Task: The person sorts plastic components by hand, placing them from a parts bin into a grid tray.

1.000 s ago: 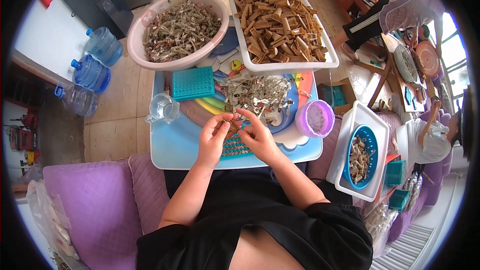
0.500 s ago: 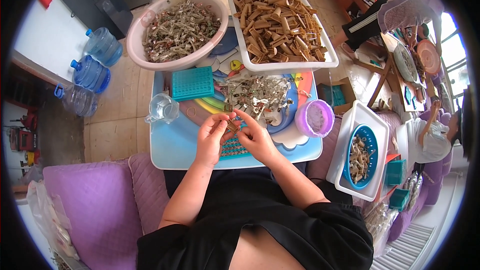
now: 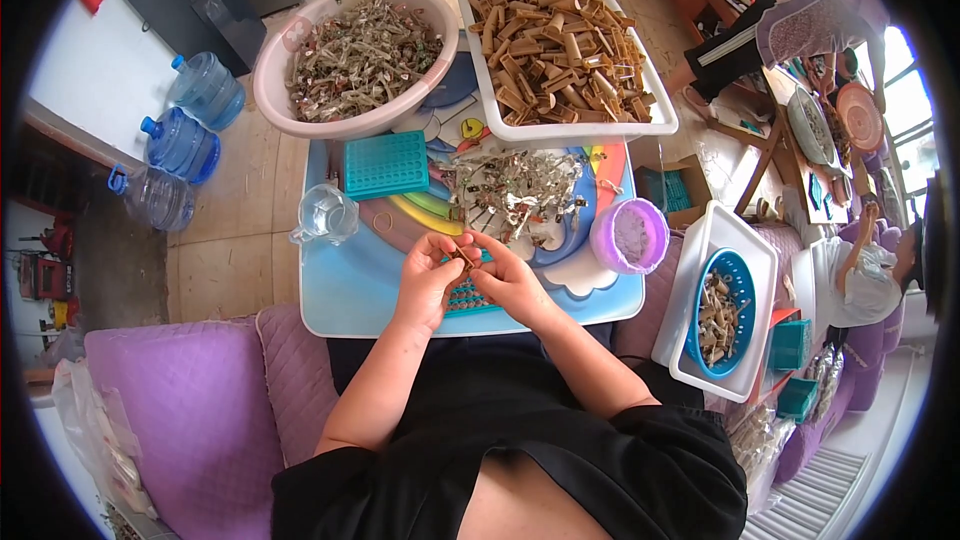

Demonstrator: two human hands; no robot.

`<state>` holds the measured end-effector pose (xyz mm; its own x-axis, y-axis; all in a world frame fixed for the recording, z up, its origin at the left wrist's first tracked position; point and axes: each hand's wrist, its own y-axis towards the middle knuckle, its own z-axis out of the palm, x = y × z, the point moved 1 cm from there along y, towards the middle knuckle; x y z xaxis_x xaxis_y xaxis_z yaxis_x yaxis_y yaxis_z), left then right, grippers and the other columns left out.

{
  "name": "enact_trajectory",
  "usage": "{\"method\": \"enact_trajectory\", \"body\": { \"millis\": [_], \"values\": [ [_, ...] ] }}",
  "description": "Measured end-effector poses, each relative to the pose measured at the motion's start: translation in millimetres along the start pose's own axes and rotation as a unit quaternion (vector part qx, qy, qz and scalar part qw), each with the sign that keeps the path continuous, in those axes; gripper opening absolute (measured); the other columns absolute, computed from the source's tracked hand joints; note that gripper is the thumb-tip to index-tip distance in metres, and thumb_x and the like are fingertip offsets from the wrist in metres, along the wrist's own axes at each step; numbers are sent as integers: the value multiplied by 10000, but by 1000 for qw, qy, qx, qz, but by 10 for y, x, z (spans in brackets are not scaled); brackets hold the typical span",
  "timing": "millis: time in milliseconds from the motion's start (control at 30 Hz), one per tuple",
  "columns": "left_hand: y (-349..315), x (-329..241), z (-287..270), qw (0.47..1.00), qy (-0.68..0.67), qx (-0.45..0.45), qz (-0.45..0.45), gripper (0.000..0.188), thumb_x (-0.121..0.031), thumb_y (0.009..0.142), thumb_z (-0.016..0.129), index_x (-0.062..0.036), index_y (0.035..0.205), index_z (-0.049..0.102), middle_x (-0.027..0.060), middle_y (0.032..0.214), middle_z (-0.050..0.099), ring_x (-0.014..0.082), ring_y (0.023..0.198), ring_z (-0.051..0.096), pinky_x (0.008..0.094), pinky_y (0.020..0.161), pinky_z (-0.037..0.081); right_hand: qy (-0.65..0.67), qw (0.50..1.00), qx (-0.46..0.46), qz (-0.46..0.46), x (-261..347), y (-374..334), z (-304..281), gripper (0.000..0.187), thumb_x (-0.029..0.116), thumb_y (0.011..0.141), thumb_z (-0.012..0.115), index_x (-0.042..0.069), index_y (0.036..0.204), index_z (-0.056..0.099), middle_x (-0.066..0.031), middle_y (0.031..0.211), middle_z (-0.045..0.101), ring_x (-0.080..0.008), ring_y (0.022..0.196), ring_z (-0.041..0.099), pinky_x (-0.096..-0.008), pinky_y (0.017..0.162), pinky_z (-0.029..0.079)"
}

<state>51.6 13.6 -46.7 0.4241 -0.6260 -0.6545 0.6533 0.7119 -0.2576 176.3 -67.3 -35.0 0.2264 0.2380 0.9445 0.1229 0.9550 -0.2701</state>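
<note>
Left hand (image 3: 425,275) and right hand (image 3: 505,275) meet over the teal tray (image 3: 465,295) at the bench's (image 3: 345,290) near edge, fingers pinched shut on a small brown piece (image 3: 463,260); judged light, stiff, best held by its ends.

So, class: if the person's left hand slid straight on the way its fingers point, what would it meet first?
Most likely the loose pile of small silvery pieces beyond the left hand, though depth is hard to judge.
</note>
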Motion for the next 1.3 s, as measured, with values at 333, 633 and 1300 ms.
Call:
{"method": "enact_trajectory", "body": {
  "millis": [333, 633, 1300],
  "values": [
    [-12, -170, -151, 998, 11, -50, 49, 229, 137, 773, 506, -69, 861, 460, 132, 1089, 571, 232, 867, 634, 372, 786, 557, -91, 987, -72, -114, 35, 145, -38, 315, 37, 874, 553, 5, 1183, 499, -32, 755, 564, -115, 712, 556, -254, 664, 465],
    [-105, -400, -338, 994, -22, -79, 73, 168, 74, 820, 492, -54, 928, 490, 150, 1129, 556, 269, 1002, 591, 389, 873, 519, -454, 864, -29, -215, 1, 328, -66, 205, 53, 761, 617, 29, 964, 637, -125, 915, 625, -300, 858, 597, -378, 761, 489],
    [-215, -420, -346, 997, -6, -66, 33, 305, -61, 890, 528, -61, 1180, 433, 135, 1177, 545, 268, 1048, 569, 425, 885, 497, -480, 854, -66, -189, -17, 379, -20, 125, 85, 778, 630, 31, 889, 647, -114, 862, 604, -269, 741, 609, -353, 683, 505]
  ]
}}
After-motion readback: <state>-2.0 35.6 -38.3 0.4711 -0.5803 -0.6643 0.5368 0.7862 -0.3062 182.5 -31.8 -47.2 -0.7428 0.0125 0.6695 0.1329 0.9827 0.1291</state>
